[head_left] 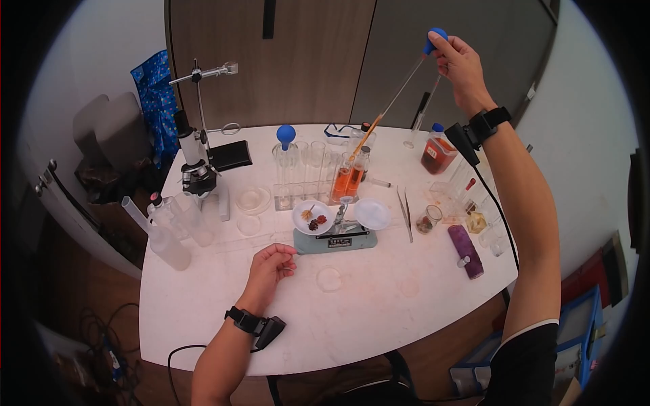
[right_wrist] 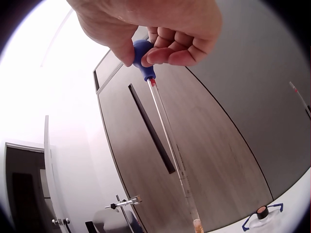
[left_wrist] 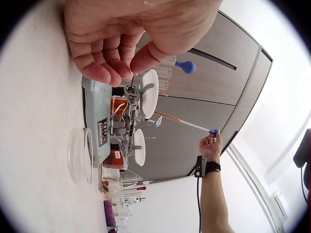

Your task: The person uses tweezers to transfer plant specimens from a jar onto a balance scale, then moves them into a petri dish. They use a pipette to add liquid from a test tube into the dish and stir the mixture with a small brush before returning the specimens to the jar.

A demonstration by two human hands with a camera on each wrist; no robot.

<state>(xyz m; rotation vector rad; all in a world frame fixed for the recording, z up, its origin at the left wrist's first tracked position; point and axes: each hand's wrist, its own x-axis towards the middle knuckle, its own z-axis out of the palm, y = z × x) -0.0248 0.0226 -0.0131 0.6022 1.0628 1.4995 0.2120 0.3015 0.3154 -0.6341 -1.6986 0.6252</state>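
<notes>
My right hand (head_left: 462,64), raised high at the back right, pinches the blue rubber bulb (right_wrist: 141,51) of a long glass pipette (head_left: 403,86) between thumb and fingers. The pipette slants down to the left, with orange liquid in its lower part. Its tip overlaps the glass tubes of orange liquid (head_left: 347,181) behind the balance. My left hand (head_left: 269,271) is low by the front left corner of the blue-grey balance (head_left: 308,244), fingers loosely curled and holding nothing. Dried flowers (head_left: 313,218) lie on the balance's left pan; the right pan (head_left: 372,214) is bare.
A glass dish (head_left: 330,279) lies before the balance. To the left stand plastic bottles (head_left: 168,247), a microscope (head_left: 195,162) and a clamp stand (head_left: 200,101). Another blue bulb (head_left: 286,134) tops glassware behind. At right are tweezers (head_left: 406,213), a small jar (head_left: 428,220) and a purple roll (head_left: 464,252).
</notes>
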